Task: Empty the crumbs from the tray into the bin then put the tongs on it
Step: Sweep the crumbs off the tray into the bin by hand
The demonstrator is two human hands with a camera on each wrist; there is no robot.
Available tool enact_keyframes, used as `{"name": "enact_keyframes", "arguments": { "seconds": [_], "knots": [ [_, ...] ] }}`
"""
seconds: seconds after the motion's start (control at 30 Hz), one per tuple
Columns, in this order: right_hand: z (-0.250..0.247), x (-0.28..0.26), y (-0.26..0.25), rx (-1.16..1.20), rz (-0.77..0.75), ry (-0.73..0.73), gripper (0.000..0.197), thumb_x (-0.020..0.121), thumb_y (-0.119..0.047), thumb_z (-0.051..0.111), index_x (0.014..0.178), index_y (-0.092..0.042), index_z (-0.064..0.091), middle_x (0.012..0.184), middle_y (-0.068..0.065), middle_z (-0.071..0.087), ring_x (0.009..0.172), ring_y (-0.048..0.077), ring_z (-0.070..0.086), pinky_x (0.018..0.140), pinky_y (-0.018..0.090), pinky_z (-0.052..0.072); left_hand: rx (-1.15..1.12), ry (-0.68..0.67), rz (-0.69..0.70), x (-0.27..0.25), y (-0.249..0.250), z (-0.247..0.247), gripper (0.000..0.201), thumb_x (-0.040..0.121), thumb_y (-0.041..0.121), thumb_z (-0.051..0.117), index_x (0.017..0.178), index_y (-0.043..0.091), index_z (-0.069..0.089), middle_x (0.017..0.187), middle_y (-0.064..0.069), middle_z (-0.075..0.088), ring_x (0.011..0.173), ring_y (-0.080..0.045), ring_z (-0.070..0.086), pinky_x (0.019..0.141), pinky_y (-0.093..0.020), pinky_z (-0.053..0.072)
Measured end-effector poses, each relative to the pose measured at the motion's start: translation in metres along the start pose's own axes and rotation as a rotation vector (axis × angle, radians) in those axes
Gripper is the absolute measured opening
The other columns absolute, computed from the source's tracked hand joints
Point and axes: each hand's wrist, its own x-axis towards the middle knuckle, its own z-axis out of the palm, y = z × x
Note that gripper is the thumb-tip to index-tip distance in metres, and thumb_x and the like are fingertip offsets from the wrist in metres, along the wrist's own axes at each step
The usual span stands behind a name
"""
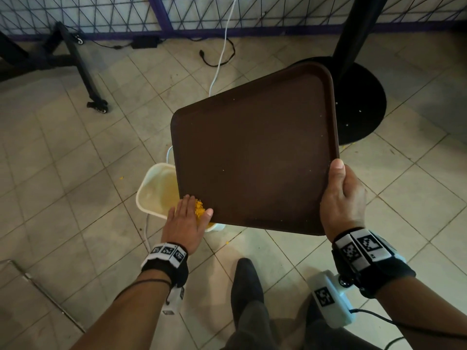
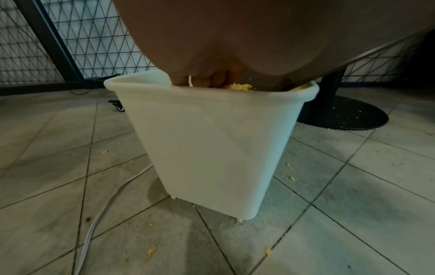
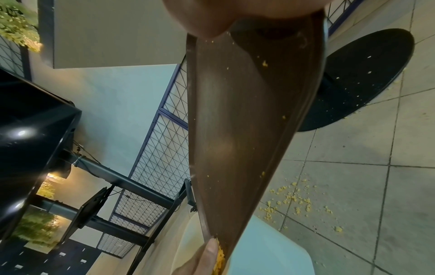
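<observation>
A dark brown tray [image 1: 252, 152] is tilted down to the left over a white bin [image 1: 154, 195] on the tiled floor. My right hand [image 1: 341, 195] grips the tray's near right edge, thumb on top. My left hand [image 1: 187, 218] lies flat with straight fingers on the tray's lower left corner, against a heap of yellow crumbs [image 1: 199, 207] at the bin's mouth. The left wrist view shows the bin [image 2: 212, 148] from the side, with crumbs [image 2: 237, 87] at its rim. In the right wrist view the tray [image 3: 242, 130] appears edge-on, a few crumbs stuck to it. No tongs are in view.
A black round table base [image 1: 361, 104] with its pole stands just behind the tray. White and black cables [image 1: 219, 59] run over the floor near the bin. Scattered crumbs [image 3: 294, 199] lie on the tiles. A wheeled black stand leg [image 1: 97, 104] is at the left.
</observation>
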Motion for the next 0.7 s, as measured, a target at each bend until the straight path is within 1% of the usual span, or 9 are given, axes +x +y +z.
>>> {"name": "enact_keyframes", "arguments": {
  "seconds": [0.07,0.1,0.13,0.2,0.27,0.33,0.4,0.57,0.7],
  "knots": [
    [-0.002,0.000,-0.002,-0.013,-0.012,0.000,0.052,0.105,-0.041,0.028,0.089,-0.002,0.057,0.072,0.009,0.056,0.064,0.022,0.049,0.066,0.045,0.048,0.022,0.022,0.043,-0.007,-0.004,-0.001,0.093,0.088,0.073,-0.003,0.151,0.013,0.028,0.158,-0.009,0.032,0.145,-0.024,0.027,0.120,-0.045,0.016],
    [-0.003,0.000,-0.002,-0.017,-0.017,0.004,0.052,0.105,-0.042,0.028,0.087,-0.002,0.056,0.070,0.006,0.053,0.063,0.020,0.048,0.065,0.045,0.048,0.016,0.042,0.053,-0.010,-0.004,-0.002,0.092,0.088,0.073,-0.004,0.150,0.013,0.029,0.156,-0.009,0.035,0.144,-0.024,0.029,0.120,-0.046,0.018],
    [-0.004,0.001,-0.003,-0.016,-0.020,0.009,0.052,0.105,-0.042,0.028,0.087,-0.002,0.056,0.069,0.004,0.052,0.063,0.020,0.047,0.064,0.045,0.047,-0.004,0.059,0.050,-0.012,-0.004,-0.004,0.091,0.089,0.072,-0.003,0.152,0.014,0.026,0.158,-0.008,0.032,0.145,-0.023,0.027,0.120,-0.046,0.017],
    [-0.005,0.002,-0.002,-0.008,-0.025,0.016,0.051,0.105,-0.042,0.028,0.088,-0.003,0.057,0.069,0.002,0.052,0.062,0.018,0.047,0.062,0.041,0.045,-0.058,0.084,0.054,-0.019,0.004,-0.010,0.083,0.092,0.070,0.001,0.156,0.018,0.013,0.164,-0.005,0.014,0.150,-0.020,0.013,0.122,-0.044,0.012],
    [-0.005,0.003,-0.002,-0.006,-0.024,0.011,0.050,0.105,-0.041,0.027,0.090,-0.004,0.057,0.069,-0.001,0.051,0.062,0.015,0.047,0.061,0.037,0.043,-0.080,0.106,0.132,-0.030,0.022,-0.014,0.076,0.095,0.066,0.005,0.157,0.021,0.004,0.165,0.001,-0.001,0.151,-0.015,-0.001,0.123,-0.042,0.006],
    [-0.006,0.004,-0.001,-0.018,-0.024,0.010,0.050,0.105,-0.042,0.027,0.089,-0.005,0.057,0.069,-0.001,0.050,0.062,0.015,0.047,0.062,0.037,0.043,-0.055,0.091,0.228,-0.044,0.044,-0.011,0.073,0.096,0.064,0.005,0.156,0.023,-0.003,0.162,0.006,-0.013,0.149,-0.009,-0.012,0.123,-0.039,0.000],
    [-0.006,0.005,0.000,-0.034,-0.027,0.021,0.051,0.105,-0.041,0.028,0.086,-0.003,0.055,0.068,0.001,0.050,0.061,0.016,0.045,0.062,0.040,0.044,0.001,0.039,0.286,-0.051,0.055,-0.001,0.072,0.096,0.064,0.003,0.156,0.024,-0.009,0.160,0.008,-0.019,0.147,-0.006,-0.020,0.122,-0.037,-0.006],
    [-0.006,0.006,0.001,-0.037,-0.037,0.019,0.052,0.105,-0.042,0.027,0.089,-0.003,0.058,0.071,0.004,0.055,0.063,0.018,0.049,0.062,0.039,0.045,0.119,-0.039,0.226,-0.040,0.032,0.018,0.082,0.089,0.070,-0.011,0.156,0.023,-0.009,0.162,0.006,-0.019,0.147,-0.009,-0.022,0.121,-0.040,-0.009],
    [-0.010,0.010,0.003,-0.031,-0.042,0.022,0.052,0.105,-0.041,0.027,0.089,-0.003,0.058,0.070,0.002,0.054,0.063,0.016,0.050,0.063,0.037,0.043,0.234,-0.060,0.165,-0.029,0.001,0.014,0.083,0.090,0.070,-0.011,0.157,0.021,-0.002,0.165,0.002,-0.009,0.149,-0.014,-0.016,0.122,-0.045,-0.005]
  ]
}}
